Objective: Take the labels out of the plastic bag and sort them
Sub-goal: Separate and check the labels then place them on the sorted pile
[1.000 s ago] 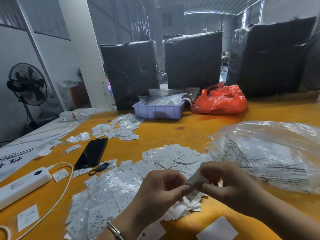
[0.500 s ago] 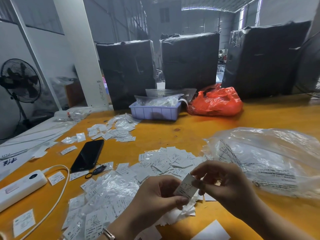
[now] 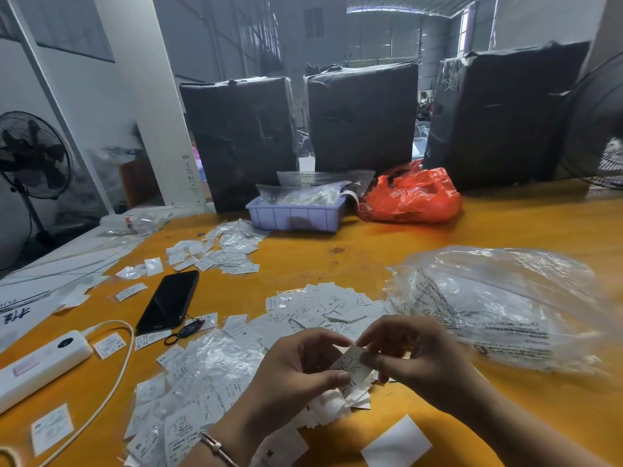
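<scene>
A white power strip [image 3: 40, 362] and black phone [image 3: 168, 303] lie at the left of the orange table [image 3: 337, 264]. At centre, above scattered labels [image 3: 320, 308], the left hand [image 3: 293, 375] and right hand [image 3: 414, 358] pinch one label [image 3: 350, 364] between thumb and fingertips. The clear plastic bag [image 3: 499, 305] lies at right.
</scene>
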{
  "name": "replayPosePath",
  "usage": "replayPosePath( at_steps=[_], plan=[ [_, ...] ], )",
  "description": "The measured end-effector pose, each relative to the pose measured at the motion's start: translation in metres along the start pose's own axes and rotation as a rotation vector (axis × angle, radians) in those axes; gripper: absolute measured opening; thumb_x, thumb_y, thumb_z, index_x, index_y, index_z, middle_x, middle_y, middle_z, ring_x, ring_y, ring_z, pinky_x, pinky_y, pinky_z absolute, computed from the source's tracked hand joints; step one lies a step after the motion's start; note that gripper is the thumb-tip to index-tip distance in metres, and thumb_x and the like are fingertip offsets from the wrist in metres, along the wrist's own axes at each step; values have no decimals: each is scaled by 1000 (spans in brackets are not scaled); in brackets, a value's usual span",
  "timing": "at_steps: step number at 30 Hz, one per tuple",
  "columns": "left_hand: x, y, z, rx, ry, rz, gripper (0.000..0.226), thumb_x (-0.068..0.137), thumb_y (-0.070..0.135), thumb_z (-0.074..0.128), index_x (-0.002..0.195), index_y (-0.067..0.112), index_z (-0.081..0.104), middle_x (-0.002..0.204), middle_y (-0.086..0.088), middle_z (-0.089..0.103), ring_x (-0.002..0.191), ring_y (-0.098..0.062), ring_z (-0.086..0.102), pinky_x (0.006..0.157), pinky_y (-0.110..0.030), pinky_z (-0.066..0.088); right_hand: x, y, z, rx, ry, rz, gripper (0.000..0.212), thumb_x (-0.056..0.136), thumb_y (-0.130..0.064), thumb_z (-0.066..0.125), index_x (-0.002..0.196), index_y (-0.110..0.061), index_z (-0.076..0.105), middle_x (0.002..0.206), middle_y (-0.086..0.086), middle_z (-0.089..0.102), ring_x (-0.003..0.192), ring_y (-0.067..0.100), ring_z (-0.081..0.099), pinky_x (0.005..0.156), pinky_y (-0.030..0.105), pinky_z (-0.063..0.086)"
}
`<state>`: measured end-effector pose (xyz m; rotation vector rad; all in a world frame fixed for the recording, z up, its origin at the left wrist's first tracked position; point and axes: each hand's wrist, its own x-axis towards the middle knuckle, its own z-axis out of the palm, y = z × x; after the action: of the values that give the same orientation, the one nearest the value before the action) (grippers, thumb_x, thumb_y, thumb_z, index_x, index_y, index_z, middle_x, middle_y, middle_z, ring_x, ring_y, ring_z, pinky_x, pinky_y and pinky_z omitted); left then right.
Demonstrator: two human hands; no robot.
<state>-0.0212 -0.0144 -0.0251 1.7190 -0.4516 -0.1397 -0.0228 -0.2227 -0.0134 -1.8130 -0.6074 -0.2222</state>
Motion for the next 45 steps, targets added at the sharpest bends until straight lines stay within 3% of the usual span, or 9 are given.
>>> replayPosePath(
  at_steps=[5,9,12,17,23,30,37,41,45],
  plan=[
    [2,-2,1,8,21,17,37,72,12,82,107,16,72,88,-20,73,87,-38,70,83,-50,57,2,4,-3,178,29,100,15,77,5,73,87,-6,72,73,14,71,53,29,64,53,46,54],
    [1,-5,0,45,30,27,28,79,11,80,105,17,72,85,-20,71,80,-26,70,74,-36,56,0,3,3,97,-3,52,15,80,1,73,89,-10,71,71,9,71,50,23,65,49,36,52],
    [1,-3,2,35,29,56,11,84,13,75,93,17,74,83,-4,75,78,-14,71,69,-20,53,-1,0,5,92,14,91,26,77,-9,78,98,-16,63,77,7,71,53,26,65,51,38,53],
    [3,-1,1,37,126,106,12,86,22,71,81,12,69,70,-2,67,66,-11,61,62,-22,49,1,-4,6,13,-196,282,33,70,-38,84,82,-10,70,74,5,71,56,19,66,52,26,50],
    [3,-2,1,-17,127,85,4,88,11,70,84,11,71,75,-4,71,69,-14,64,63,-22,51,0,0,13,83,-225,315,10,80,-21,77,76,-12,76,70,5,71,59,16,64,58,25,49],
    [3,0,-1,-70,174,26,16,76,16,65,87,5,69,79,-9,73,64,-15,63,57,-22,49,2,5,4,213,-165,351,10,83,-8,70,74,-7,73,71,12,70,57,19,61,51,21,40],
    [2,1,-4,-54,144,-17,15,76,15,71,86,5,67,77,-9,73,67,-20,70,58,-22,51,6,6,-4,218,-95,336,18,89,-17,63,84,0,63,78,12,72,62,23,63,52,24,42],
    [2,0,-5,-5,168,-10,7,84,7,74,90,9,70,84,-6,75,70,-17,70,60,-21,52,6,5,-5,217,-167,363,31,76,-25,76,94,-4,62,85,14,74,71,28,70,59,29,47],
    [1,1,-5,10,159,-20,16,84,7,75,94,19,72,88,-2,76,72,-13,69,64,-20,53,5,7,0,185,-167,304,15,82,-18,72,86,-4,69,80,12,74,70,30,70,61,31,46]
  ],
)
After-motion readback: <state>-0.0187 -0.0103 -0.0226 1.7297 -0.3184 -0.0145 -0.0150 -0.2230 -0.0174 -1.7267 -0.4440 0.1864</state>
